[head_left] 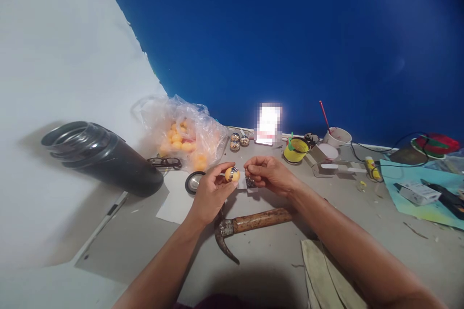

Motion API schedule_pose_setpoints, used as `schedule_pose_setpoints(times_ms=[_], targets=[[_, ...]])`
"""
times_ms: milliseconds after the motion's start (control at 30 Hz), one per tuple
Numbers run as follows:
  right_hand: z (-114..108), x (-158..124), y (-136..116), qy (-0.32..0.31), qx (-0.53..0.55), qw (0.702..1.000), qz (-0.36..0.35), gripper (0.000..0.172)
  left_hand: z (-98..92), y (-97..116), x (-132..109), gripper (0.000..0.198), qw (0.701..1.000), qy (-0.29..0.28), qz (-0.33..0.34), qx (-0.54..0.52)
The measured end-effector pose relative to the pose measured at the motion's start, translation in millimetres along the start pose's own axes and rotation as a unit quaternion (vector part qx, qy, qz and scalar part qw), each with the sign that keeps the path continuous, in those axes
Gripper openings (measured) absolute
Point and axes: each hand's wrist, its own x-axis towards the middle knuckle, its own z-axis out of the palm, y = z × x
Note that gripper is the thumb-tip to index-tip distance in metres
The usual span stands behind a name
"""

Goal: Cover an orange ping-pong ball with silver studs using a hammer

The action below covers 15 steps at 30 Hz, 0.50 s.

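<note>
My left hand is closed around a small orange ball, with thumb and fingers at its sides. Dark and silvery bits dot part of the ball's surface. Just to its right, my right hand has thumb and forefinger pressed together in a pinch; whatever sits between the tips is too small to make out. Under those fingers is a small clear container of dark, shiny bits, partly hidden by the hand. A claw hammer with a worn wooden handle lies below both hands, its right end hidden by my right forearm.
At left a dark flask leans beside glasses and a plastic bag of orange balls. Several studded balls sit near a bright, blurred screen. Rightward are a yellow cup, a white tub and a cable.
</note>
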Motion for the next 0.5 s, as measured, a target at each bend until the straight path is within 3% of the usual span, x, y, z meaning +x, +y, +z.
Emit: schedule_pose_setpoints(times_ms=[200, 500], targets=[[5, -3, 3, -0.022, -0.045, 0.999, -0.017, 0.032, 0.6, -3, -1, 0.052, 0.999, 0.007, 0.012, 0.046], [6, -2, 14, -0.004, -0.08, 0.997, -0.02, 0.032, 5.4, 1, -3, 0.042, 0.993, 0.038, 0.055, 0.099]])
